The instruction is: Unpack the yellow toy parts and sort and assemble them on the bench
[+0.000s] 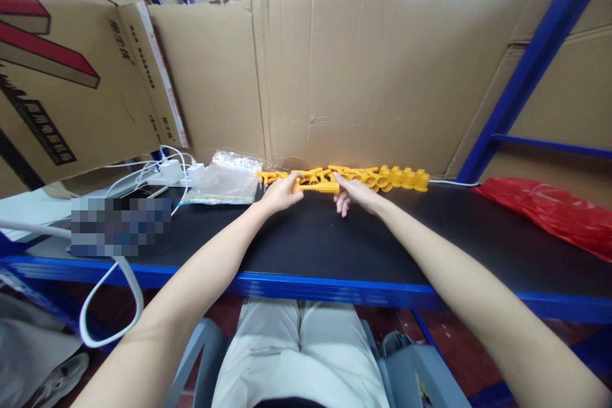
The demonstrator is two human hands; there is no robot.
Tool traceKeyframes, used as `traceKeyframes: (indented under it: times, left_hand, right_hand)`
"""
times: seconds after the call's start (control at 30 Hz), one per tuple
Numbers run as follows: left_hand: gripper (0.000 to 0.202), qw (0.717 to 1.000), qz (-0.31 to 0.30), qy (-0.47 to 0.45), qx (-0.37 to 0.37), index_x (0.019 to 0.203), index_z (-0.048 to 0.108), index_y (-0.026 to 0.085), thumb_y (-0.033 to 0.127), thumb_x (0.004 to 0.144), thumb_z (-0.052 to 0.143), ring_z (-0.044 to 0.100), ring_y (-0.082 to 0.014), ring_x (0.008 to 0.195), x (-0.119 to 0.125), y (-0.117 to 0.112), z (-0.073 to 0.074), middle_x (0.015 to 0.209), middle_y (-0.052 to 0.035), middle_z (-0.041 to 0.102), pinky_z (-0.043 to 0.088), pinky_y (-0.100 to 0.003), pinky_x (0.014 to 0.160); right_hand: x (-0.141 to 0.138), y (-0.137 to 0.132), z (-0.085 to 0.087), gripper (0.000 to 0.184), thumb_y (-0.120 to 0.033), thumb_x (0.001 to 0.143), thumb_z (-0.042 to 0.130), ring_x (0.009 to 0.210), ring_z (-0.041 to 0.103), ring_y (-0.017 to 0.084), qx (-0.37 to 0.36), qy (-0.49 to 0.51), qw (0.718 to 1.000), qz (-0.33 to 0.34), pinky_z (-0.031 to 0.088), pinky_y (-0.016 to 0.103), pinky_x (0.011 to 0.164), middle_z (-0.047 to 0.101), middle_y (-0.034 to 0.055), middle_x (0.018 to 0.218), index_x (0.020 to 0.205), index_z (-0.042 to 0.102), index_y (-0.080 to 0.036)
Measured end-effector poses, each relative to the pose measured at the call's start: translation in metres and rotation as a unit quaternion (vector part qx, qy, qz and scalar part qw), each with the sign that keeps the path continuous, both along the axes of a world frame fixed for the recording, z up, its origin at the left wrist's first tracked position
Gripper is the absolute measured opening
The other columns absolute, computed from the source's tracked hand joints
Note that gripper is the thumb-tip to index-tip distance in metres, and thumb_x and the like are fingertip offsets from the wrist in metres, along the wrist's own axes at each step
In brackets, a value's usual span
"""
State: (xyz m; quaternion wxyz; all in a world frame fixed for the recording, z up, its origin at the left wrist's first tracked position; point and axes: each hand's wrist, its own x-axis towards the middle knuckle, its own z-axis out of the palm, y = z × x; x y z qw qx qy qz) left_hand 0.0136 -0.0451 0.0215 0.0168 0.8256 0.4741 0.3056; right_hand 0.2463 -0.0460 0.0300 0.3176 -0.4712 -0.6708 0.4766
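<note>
A long yellow plastic part (pixel 318 187) lies across the far middle of the black tabletop (pixel 335 242). My left hand (pixel 282 193) grips its left end with fingers curled round it. My right hand (pixel 352 194) holds its right end, thumb on top and fingers partly folded under. Just behind them, a row of more yellow plastic pieces (pixel 377 177) stretches to the right along the cardboard wall (pixel 363 76). Both my arms reach far forward over the table.
A clear plastic bag (pixel 224 182) lies left of the yellow parts. White chargers and cables (pixel 174 172) sit at the far left, one cable (pixel 109 306) looping off the blue table edge. A red plastic bag (pixel 554 213) lies at the right. Blue shelf posts (pixel 530 64) frame the bench.
</note>
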Motion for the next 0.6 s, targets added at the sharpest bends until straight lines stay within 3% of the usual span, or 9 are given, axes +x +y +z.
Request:
traceKeyframes:
  times: [0.1, 0.17, 0.27, 0.33, 0.4, 0.6]
  left_hand:
    - [0.039, 1.000, -0.008, -0.017, -0.003, 0.113, 0.052, 0.021, 0.024, 0.074, 0.051, 0.056, -0.0162, 0.067, -0.001, 0.003, 0.000, 0.070, 0.0009, 0.058, 0.042, -0.027, 0.068]
    - [0.036, 1.000, -0.010, -0.024, -0.006, 0.110, 0.052, 0.022, 0.024, 0.074, 0.051, 0.055, -0.0157, 0.066, -0.001, 0.004, 0.000, 0.068, 0.0021, 0.057, 0.042, -0.027, 0.067]
    - [0.033, 0.999, -0.007, -0.029, -0.010, 0.107, 0.052, 0.023, 0.024, 0.074, 0.052, 0.054, -0.0151, 0.064, -0.002, 0.005, 0.001, 0.066, 0.0033, 0.056, 0.041, -0.026, 0.067]
    - [0.031, 0.999, -0.002, -0.030, -0.013, 0.105, 0.052, 0.023, 0.024, 0.074, 0.052, 0.054, -0.0150, 0.063, -0.002, 0.005, 0.001, 0.065, 0.0034, 0.056, 0.041, -0.026, 0.066]
    - [0.031, 1.000, 0.003, -0.027, -0.013, 0.104, 0.052, 0.023, 0.024, 0.073, 0.053, 0.054, -0.0153, 0.063, -0.003, 0.006, 0.000, 0.066, 0.0031, 0.057, 0.041, -0.027, 0.066]
    - [0.031, 1.000, 0.004, -0.005, -0.002, 0.106, 0.052, 0.023, 0.031, 0.076, 0.055, 0.055, -0.0170, 0.063, -0.004, 0.006, -0.001, 0.066, 0.0022, 0.056, 0.042, -0.028, 0.065]
  right_hand:
    - [0.002, 0.000, 0.002, 0.067, -0.071, 0.084, 0.024, 0.040, 0.059, 0.015, -0.017, -0.007, 1.000, 0.020, 0.048, 0.025, 0.040, 0.064, 0.0102, 0.053, 0.070, 0.056, -0.015]
    - [0.007, 0.001, 0.004, 0.064, -0.068, 0.087, 0.025, 0.047, 0.063, 0.016, -0.017, 0.001, 0.999, 0.043, 0.052, 0.026, 0.046, 0.069, 0.0118, 0.067, 0.084, 0.059, -0.013]
    - [0.014, 0.003, 0.006, 0.047, -0.051, 0.087, 0.051, 0.066, 0.068, 0.016, 0.028, 0.016, 0.998, 0.061, 0.057, 0.028, 0.062, 0.069, 0.0128, 0.100, 0.119, 0.050, -0.017]
    - [0.017, 0.004, 0.006, 0.061, -0.037, 0.080, 0.066, 0.075, 0.069, 0.015, 0.063, 0.017, 0.996, 0.064, 0.057, 0.030, 0.071, 0.062, 0.0127, 0.116, 0.133, 0.040, -0.022]
    - [0.018, 0.004, 0.005, 0.064, -0.032, 0.076, 0.069, 0.077, 0.069, 0.015, 0.087, 0.015, 0.994, 0.063, 0.057, 0.032, 0.075, 0.060, 0.0120, 0.119, 0.133, 0.041, -0.022]
    - [0.015, 0.003, 0.006, 0.043, -0.035, 0.079, 0.065, 0.074, 0.068, 0.016, 0.105, 0.010, 0.993, 0.052, 0.057, 0.033, 0.074, 0.065, 0.0110, 0.108, 0.118, 0.056, -0.019]
